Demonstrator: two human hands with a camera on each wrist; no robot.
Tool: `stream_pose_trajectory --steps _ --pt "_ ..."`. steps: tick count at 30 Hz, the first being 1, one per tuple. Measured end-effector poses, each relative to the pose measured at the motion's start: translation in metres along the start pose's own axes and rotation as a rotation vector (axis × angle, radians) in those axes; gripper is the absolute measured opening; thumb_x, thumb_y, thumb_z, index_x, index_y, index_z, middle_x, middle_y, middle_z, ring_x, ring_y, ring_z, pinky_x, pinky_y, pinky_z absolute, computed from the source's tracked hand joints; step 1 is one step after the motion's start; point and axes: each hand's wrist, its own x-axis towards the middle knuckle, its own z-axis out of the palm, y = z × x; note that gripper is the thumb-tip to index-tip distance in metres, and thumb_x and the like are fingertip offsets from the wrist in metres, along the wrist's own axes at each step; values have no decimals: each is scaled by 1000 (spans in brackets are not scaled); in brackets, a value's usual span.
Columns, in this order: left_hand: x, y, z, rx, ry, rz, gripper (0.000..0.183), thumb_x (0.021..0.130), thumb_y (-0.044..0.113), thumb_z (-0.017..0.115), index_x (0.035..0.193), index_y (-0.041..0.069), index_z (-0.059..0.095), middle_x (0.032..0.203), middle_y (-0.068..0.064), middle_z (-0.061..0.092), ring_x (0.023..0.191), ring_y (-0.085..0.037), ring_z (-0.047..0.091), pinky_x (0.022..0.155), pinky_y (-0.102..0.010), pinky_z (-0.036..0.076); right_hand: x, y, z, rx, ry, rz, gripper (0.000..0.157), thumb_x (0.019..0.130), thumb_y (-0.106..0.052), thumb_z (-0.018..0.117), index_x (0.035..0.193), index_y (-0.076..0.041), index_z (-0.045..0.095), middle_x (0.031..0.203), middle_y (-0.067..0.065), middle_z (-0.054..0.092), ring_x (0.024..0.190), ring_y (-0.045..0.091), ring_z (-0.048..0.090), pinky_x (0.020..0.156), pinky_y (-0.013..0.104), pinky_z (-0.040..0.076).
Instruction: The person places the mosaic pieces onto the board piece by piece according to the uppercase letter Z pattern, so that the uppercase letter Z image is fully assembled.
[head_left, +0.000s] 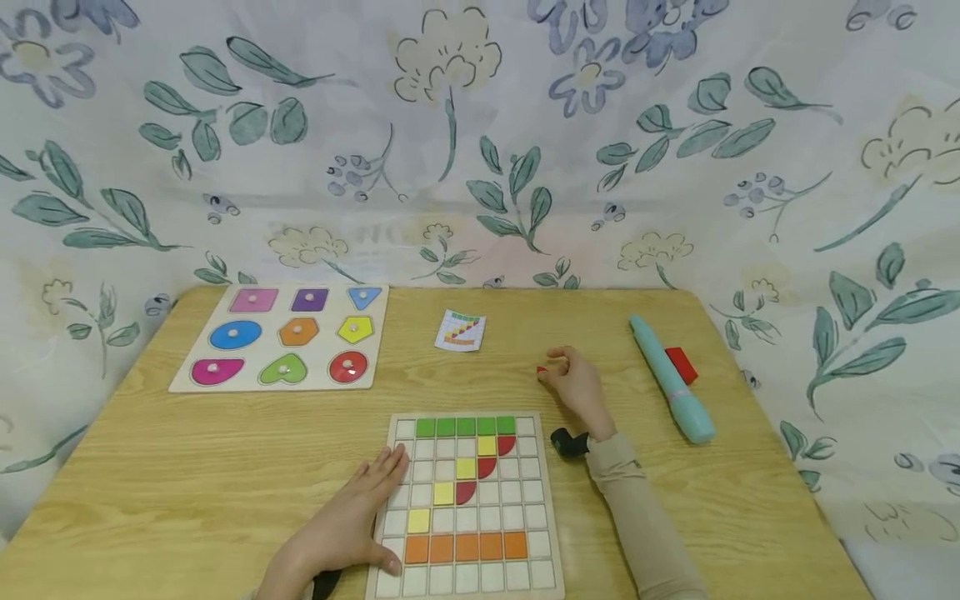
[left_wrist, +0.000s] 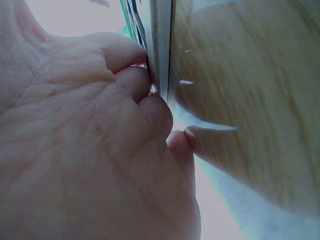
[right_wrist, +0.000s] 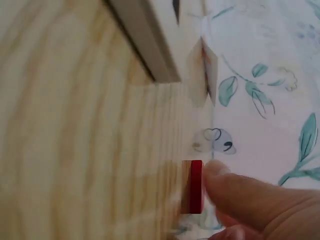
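Note:
A wooden grid board [head_left: 558,575] lies at the front of the table. Green squares [head_left: 467,427] line its top row, and orange squares [head_left: 467,547] form a row lower down. Yellow squares [head_left: 444,493] run diagonally between them, three with a red quarter-circle [head_left: 466,492] alongside. My left hand [head_left: 341,525] rests on the board's left edge, fingers extended and thumb over the lower left squares; its fingers touch the board edge [left_wrist: 161,45] in the left wrist view. Beyond the board's upper right corner, my right hand [head_left: 576,387] pinches a small red piece [right_wrist: 196,187] just above the table.
A small pattern card [head_left: 460,331] lies behind the board. At back left is a knobbed shape puzzle [head_left: 273,371]. To the right lie a turquoise bat-shaped object [head_left: 671,379] and a red block [head_left: 682,365]. A floral cloth [head_left: 480,208] hangs behind the table.

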Motion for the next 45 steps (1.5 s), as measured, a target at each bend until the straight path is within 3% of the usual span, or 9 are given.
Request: stream_pose_trajectory --steps 3,5,11,16,20,26,29,38,45 --pt "-2 -1 0 5 7 3 133 51 61 81 153 2 21 162 -16 14 150 -38 9 111 -8 -17 2 8 -2 -53 -29 -1 42 87 -23 72 124 -7 63 75 5 56 62 15 45 56 24 35" --pt "-2 -1 0 17 15 15 132 51 62 80 153 1 21 162 -17 15 150 -39 10 101 2 -19 3 8 -3 -79 -44 -19 41 86 -25 72 124 -9 65 75 4 57 61 15 46 55 24 35" --pt "-1 1 1 35 25 39 133 51 63 80 152 -2 23 161 -19 17 149 -41 13 102 2 -19 2 4 -2 -144 -54 -31 32 86 -24 72 117 -14 69 74 3 58 60 15 47 53 24 33" --pt "0 2 2 26 20 33 132 51 62 80 152 -2 23 161 -19 17 149 -40 13 101 2 -19 0 7 0 -131 -63 -48 16 86 -14 72 101 -10 66 85 6 63 76 19 56 68 30 44" --pt "0 2 4 25 26 36 132 51 61 81 152 -2 23 161 -18 17 149 -40 13 101 2 -19 -4 9 -1 -54 -79 -90 5 86 -5 68 86 -10 66 85 6 65 78 16 55 73 29 45" --pt "0 1 5 17 19 32 132 51 62 81 152 -1 23 162 -18 16 149 -39 11 100 2 -19 -22 7 -9 242 -256 -133 12 91 -1 60 101 0 67 99 20 67 72 14 57 62 22 48" --pt "0 0 4 16 21 28 132 52 61 81 152 -1 23 162 -17 15 150 -39 11 100 2 -18 -36 -1 -8 271 -348 -152 15 94 -9 61 106 -2 66 107 21 68 75 13 60 59 22 50" --pt "1 2 2 11 16 26 132 51 60 82 152 0 23 162 -18 16 150 -39 11 100 3 -18 -91 -27 21 130 -548 -381 8 88 -14 71 96 -16 74 95 1 66 77 4 51 67 18 45" --pt "0 2 3 25 35 39 131 52 60 82 152 -2 24 161 -18 18 149 -40 13 106 -2 -17 -123 -59 46 -86 -604 -587 1 85 -19 74 86 -19 74 83 -9 62 73 -6 49 64 9 43"
